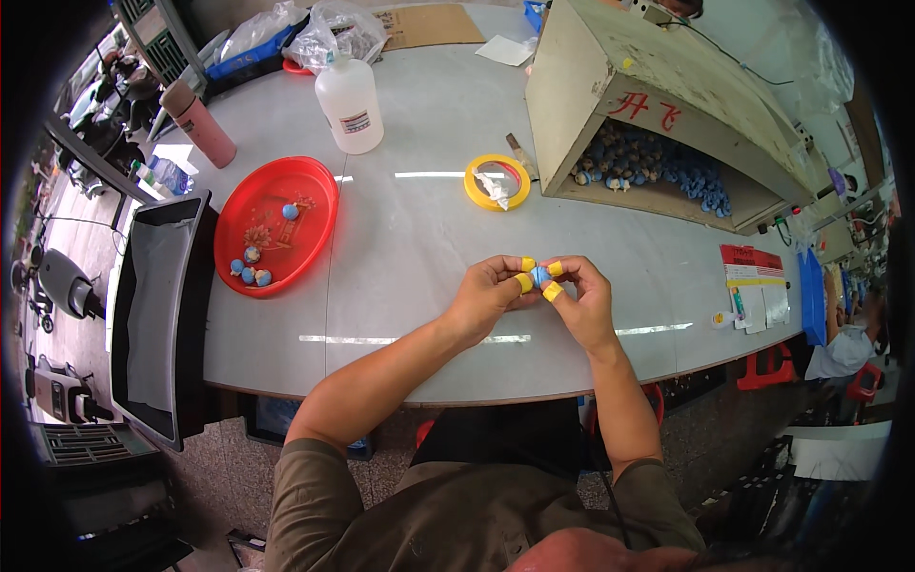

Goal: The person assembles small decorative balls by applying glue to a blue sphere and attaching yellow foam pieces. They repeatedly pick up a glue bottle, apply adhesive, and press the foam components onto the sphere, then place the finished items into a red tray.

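Both forearms rise from the lower edge and meet over the grey table (pixel 400 286), where the left hand (pixel 486 300) and right hand (pixel 579 300) close on one small blue rounded piece (pixel 539 275). It sits just above the tabletop, near the front edge, pinched between thumbs and forefingers that wear yellow rubber fingertip covers (pixel 523 282); the other fingers curl loosely behind. The piece looks light and hard, probably smooth enough to slip, so the rubber tips likely help; a pinch across its sides, as now, seems the safest hold. Whether it has delicate parts is too small to tell.

Beyond the hands lies a yellow ring of tape (pixel 497 181) with a crumpled white scrap inside. To the left, a red round plastic tray (pixel 315 191) holds a few similar blue pieces (pixel 250 275). Behind it stand a white translucent plastic bottle (pixel 350 103) and a pink cylindrical flask (pixel 199 124). To the right, an open-fronted pale wooden box (pixel 620 76) shelters a heap of the same blue pieces. A black rectangular tray (pixel 157 315) sits off the table's left edge.
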Demonstrator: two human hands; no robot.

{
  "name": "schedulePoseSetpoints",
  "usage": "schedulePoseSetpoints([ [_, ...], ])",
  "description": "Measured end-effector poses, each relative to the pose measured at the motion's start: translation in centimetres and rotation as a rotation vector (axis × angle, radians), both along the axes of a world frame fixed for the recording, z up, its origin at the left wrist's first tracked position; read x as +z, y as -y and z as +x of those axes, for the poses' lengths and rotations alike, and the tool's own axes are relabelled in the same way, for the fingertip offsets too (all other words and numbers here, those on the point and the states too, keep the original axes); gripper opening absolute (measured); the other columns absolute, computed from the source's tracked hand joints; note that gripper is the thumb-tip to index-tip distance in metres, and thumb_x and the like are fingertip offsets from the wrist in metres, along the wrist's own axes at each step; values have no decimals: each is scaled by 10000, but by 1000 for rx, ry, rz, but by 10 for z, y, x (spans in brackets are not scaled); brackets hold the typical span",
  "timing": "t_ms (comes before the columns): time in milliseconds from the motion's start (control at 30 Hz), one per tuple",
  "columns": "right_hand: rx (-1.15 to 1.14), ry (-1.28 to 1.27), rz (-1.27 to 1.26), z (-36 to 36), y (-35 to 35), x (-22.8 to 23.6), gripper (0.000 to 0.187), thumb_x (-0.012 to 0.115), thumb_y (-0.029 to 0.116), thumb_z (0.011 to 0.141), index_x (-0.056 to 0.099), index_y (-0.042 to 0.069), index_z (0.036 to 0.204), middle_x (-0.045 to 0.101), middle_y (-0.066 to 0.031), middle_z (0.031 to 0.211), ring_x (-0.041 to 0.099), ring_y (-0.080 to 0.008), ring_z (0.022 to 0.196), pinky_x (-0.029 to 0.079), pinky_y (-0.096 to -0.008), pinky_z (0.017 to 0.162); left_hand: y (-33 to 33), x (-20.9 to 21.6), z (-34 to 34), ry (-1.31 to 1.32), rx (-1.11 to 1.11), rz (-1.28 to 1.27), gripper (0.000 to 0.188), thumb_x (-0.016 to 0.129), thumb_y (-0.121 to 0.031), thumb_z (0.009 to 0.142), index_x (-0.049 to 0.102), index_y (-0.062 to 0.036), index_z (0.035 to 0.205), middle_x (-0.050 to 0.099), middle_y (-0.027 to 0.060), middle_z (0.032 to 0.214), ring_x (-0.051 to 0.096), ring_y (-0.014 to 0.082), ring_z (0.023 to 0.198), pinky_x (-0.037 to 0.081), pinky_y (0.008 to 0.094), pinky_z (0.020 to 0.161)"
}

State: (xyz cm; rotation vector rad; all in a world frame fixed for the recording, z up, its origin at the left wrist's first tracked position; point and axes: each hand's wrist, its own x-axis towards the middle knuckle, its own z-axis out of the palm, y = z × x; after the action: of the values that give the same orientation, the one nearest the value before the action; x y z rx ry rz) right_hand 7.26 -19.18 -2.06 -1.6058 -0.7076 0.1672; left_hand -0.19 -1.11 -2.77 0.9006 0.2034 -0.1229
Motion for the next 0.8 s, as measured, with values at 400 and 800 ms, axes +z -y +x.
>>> schedulePoseSetpoints([
  [400,2,167,-46,0,-1,3,161,719,-17,891,647,25,1029,718,-106,1066,684,-207,996,540,-339,918,0,-6,0,-27,2,30,259,592,-45,1018,568,45,1259,660,135,1220,681,220,1114,573,355,1009],
  [800,32,-134,-38,0,2,-6,185,623,146,1030,655,-28,1087,642,-68,1081,612,-132,943,503,-275,860,0,13,-1,-63,-34,70,385,584,-148,1046,456,36,1359,613,185,1240,709,270,1057,603,387,924],
])
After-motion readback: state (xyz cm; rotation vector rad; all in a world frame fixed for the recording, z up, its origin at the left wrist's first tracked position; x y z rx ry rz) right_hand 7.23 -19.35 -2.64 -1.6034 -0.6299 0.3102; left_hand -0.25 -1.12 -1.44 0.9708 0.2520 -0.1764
